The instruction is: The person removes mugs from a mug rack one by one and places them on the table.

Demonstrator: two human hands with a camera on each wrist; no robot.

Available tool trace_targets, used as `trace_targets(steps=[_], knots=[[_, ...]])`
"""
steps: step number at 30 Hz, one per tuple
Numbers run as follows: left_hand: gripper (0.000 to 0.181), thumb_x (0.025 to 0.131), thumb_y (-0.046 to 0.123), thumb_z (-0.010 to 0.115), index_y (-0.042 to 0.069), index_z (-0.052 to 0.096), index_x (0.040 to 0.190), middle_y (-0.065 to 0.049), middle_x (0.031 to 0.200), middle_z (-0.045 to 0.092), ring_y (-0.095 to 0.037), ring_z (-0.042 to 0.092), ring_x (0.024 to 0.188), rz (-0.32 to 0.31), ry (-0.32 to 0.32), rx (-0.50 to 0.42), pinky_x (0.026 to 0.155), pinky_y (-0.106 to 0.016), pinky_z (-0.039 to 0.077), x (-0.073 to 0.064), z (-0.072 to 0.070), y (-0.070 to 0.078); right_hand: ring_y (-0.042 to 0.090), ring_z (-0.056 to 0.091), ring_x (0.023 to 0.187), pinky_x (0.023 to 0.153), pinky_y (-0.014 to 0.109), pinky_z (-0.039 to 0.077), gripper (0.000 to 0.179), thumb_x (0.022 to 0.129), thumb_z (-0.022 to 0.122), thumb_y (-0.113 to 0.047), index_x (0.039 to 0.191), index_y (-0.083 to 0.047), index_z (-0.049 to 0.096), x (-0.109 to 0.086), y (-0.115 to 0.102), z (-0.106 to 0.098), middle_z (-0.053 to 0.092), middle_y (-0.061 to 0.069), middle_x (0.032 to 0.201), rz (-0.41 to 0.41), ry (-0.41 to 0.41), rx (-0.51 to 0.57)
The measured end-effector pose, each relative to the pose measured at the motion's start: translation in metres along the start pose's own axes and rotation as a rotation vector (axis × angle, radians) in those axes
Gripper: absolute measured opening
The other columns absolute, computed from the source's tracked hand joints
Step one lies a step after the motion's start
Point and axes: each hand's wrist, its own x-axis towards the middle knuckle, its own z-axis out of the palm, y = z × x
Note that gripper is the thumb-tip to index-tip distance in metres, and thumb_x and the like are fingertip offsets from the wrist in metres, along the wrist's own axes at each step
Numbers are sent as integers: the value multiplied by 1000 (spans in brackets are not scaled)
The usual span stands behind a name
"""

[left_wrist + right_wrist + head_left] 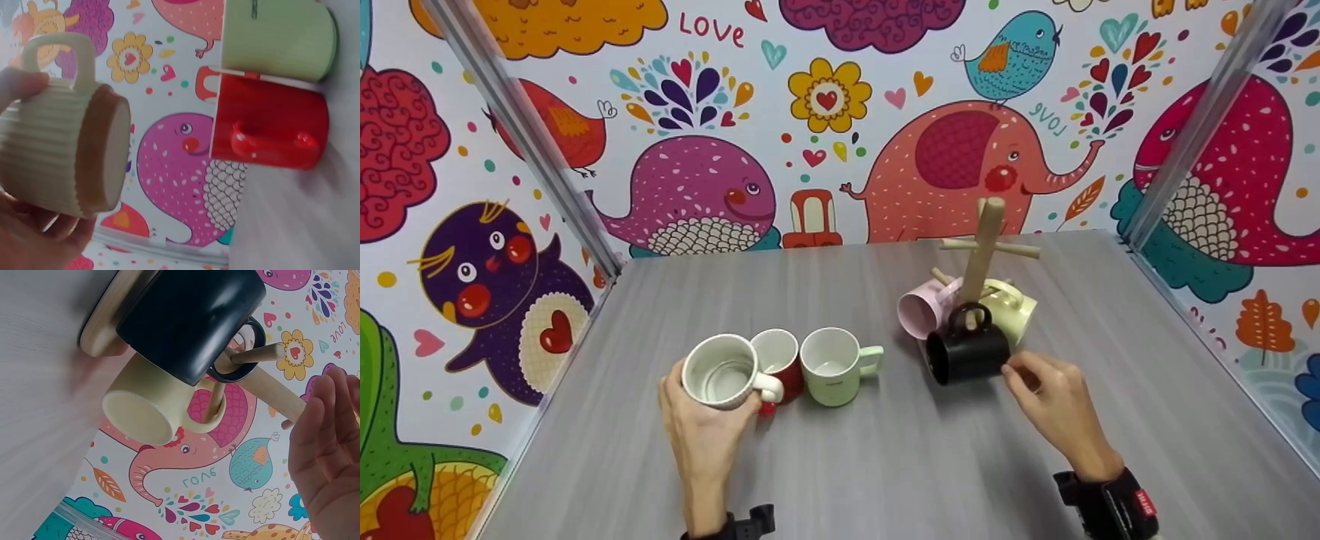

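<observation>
My left hand (699, 439) grips a white ribbed mug (53, 135) with a brown band near its base, held above the table and tilted. Its handle points right in the head view. A black mug (973, 357) hangs by its handle on a lower peg of a wooden mug tree (981, 262). My right hand (1061, 405) is beside the black mug's base; in the right wrist view its loosely bent fingers (315, 422) stand apart from the mug and hold nothing. Pink (916, 313) and pale yellow (1018, 319) mugs also hang on the tree.
A red mug (270, 124) and a pale green mug (832, 386) stand upright side by side on the grey table (870, 480), just right of the held mug. The tree's upper pegs (1020, 250) stick out sideways. Patterned panels (825, 172) enclose the back and sides.
</observation>
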Motion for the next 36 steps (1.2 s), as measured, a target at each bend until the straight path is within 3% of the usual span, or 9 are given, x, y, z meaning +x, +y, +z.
trace_targets(steps=[6,27,32,36], knots=[[89,57,2,91,-13,46,132,-28,118,52,-44,52,111,-80,-2,30,96,-56,42,1,-5,-19,4,57,60,55,16,47,18,77,71,14,77,-3,68,-1,0,0,66,-3,69,7,-12,4],[94,62,8,86,-12,39,141,-29,131,48,-46,46,123,-264,-202,117,103,-59,37,-2,3,-66,2,57,61,56,14,46,21,78,71,16,78,-5,68,-6,-2,0,65,-6,71,41,-50,27],[95,61,4,85,-14,37,141,-32,131,47,-47,46,123,-271,-230,97,104,-58,37,-4,6,-76,2,57,60,55,14,47,21,78,71,16,78,-5,68,-7,-2,-1,66,-6,71,51,-61,35],[95,60,1,84,-16,36,140,-34,129,48,-47,48,120,-248,-288,79,103,-56,38,-4,7,-83,2,57,60,55,15,47,22,79,71,15,79,-6,69,-9,-2,-1,66,-7,71,53,-66,41]])
